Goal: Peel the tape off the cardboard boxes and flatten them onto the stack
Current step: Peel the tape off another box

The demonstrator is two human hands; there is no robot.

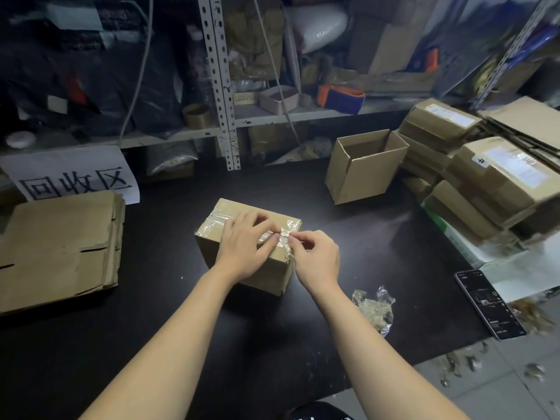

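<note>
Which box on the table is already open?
The lone upright box at back right: its flaps stand up and its inside shows. The taped box in the middle and the pile on the right are shut.
</note>
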